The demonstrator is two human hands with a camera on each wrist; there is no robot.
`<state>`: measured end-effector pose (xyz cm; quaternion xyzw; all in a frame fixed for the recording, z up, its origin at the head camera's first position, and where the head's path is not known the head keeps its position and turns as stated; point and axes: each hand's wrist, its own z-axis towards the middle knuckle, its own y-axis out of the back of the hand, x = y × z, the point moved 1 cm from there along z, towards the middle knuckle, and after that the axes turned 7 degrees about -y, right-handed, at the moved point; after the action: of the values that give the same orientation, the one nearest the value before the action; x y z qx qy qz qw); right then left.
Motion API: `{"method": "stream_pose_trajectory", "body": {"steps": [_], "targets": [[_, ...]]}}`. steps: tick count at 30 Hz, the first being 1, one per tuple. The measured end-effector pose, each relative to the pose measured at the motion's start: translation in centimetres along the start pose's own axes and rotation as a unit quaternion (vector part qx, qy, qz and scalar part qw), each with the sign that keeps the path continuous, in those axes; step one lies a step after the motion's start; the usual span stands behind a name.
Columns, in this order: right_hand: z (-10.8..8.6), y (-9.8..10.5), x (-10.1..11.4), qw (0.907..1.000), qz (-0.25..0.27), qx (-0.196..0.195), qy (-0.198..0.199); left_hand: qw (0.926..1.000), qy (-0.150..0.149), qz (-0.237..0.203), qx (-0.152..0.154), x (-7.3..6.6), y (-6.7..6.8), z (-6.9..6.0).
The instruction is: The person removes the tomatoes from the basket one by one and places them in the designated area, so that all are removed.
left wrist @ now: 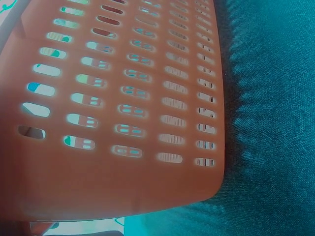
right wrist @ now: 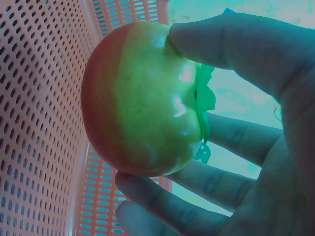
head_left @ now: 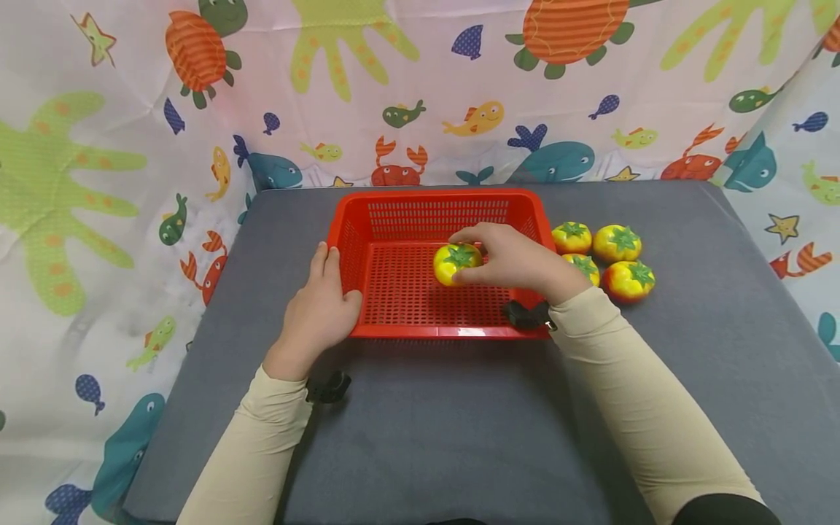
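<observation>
My right hand [head_left: 508,259] pinches a yellow-and-red tomato [head_left: 456,264] with a green leafy top, thumb on one side and fingers on the other. In the right wrist view the tomato [right wrist: 142,98] is held over the inside of the basket. The red plastic basket [head_left: 446,332] has slotted walls and a perforated floor. My left hand [head_left: 321,306] rests against the basket's left side, its fingers straight along the rim. The basket's wall [left wrist: 113,182] fills much of the left wrist view, where the left fingers cannot be made out.
Just right of the basket, several similar tomatoes [head_left: 617,243] sit grouped on the grey tabletop [head_left: 420,423]. A curtain [head_left: 420,87] printed with sea animals hangs behind the table and along its sides.
</observation>
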<state>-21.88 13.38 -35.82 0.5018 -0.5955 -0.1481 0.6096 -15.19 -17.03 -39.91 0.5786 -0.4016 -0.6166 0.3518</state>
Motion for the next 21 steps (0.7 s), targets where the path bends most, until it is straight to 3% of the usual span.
{"method": "stream_pose_trajectory", "body": {"steps": [21], "targets": [[-3.3,1.9,-1.5,0.9996,-0.014,-0.018,-0.013,0.9999,0.009,-0.002,0.005,0.0,0.0,-0.1]]}}
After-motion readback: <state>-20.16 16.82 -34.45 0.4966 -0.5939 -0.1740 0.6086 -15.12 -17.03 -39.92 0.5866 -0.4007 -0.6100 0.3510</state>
